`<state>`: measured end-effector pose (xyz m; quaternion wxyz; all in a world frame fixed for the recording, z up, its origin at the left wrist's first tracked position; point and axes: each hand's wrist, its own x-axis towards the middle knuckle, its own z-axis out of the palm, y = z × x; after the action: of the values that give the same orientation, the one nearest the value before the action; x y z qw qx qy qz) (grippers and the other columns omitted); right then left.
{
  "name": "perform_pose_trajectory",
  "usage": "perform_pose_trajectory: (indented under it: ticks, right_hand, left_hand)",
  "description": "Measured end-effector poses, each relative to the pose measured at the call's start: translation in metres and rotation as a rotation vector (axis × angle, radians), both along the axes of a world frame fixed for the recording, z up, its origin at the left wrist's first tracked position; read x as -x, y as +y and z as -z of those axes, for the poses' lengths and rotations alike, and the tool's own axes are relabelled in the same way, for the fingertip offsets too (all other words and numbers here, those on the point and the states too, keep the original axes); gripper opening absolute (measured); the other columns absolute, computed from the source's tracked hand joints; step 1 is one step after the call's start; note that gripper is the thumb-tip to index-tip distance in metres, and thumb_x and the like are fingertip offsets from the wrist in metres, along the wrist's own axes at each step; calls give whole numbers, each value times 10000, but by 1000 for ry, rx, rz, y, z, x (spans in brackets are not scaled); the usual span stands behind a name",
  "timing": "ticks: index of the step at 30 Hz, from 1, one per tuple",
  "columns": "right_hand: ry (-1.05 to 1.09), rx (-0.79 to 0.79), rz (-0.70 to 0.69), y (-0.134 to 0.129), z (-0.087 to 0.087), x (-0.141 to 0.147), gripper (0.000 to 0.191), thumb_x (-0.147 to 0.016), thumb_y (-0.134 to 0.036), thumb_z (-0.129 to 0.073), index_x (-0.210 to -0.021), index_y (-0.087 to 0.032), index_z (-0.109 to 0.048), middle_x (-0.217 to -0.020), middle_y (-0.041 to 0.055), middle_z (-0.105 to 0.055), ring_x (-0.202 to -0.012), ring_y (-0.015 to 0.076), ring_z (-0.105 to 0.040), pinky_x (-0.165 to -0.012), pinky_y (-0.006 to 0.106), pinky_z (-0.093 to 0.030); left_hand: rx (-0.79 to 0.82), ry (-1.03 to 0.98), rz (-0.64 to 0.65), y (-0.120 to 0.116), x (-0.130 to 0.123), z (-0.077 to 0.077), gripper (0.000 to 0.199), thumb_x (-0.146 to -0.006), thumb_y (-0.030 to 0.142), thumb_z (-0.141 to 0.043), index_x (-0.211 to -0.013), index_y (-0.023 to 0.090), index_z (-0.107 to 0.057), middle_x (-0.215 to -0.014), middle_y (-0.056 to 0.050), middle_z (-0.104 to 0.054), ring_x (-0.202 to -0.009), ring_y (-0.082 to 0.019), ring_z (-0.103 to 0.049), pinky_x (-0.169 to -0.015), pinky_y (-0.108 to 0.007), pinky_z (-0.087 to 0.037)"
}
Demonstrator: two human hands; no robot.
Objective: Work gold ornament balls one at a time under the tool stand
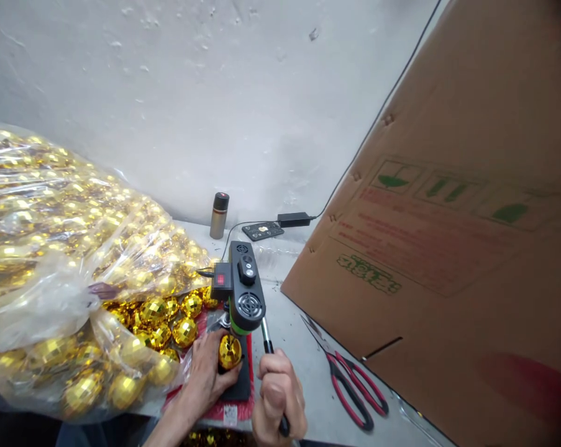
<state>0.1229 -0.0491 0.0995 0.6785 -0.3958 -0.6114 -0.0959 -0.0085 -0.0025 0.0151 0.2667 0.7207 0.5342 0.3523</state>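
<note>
My left hand (206, 367) is closed around a shiny gold faceted ball (230, 352) under the head of a small black bench drill press (247, 282). The drill bit is too small to make out, so I cannot tell whether it touches the ball. My right hand (279, 397) is wrapped round the black-ended metal lever (267, 338) at the machine's right side. Beneath the ball lies the machine's dark base (240, 388), on red wrapping. Loose gold balls (185, 332) lie just left of my left hand, at the mouth of a clear plastic bag (42, 298).
Red-and-black scissors (350, 379) lie right of the machine, points away from me. A large cardboard box (429, 248) leans along the right. Against the wall stand a flask (219, 216), a phone-like dark slab (263, 231) and a power adapter (294, 219) with its cable.
</note>
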Motion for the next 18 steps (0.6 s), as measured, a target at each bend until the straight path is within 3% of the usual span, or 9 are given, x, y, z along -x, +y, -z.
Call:
perform_pose_trajectory:
  ticks: [9,18]
  right_hand:
    - [131,-26,90,3,4,16,371,-1122,-206,-398,-761,-248,-475,-668,-61,-556,-567,111,-506,-878,314,-541]
    - [115,35,17,0,19,7,363,-1134,-247,-413,-788,-235,-523,-714,-53,-598,-625,114,-571,-946,349,-527]
  left_hand:
    - [2,7,33,1,-3,0,509,-796,341,-732,-1277,179,-700,-1170,-159,-797,-1090,-385,-730,-967,-549,-573]
    - [-76,8,0,2,-5,8,492,-783,305,-746,-1260,192,-705,-1137,-142,-799,-1077,-375,-743,-953,-526,-587]
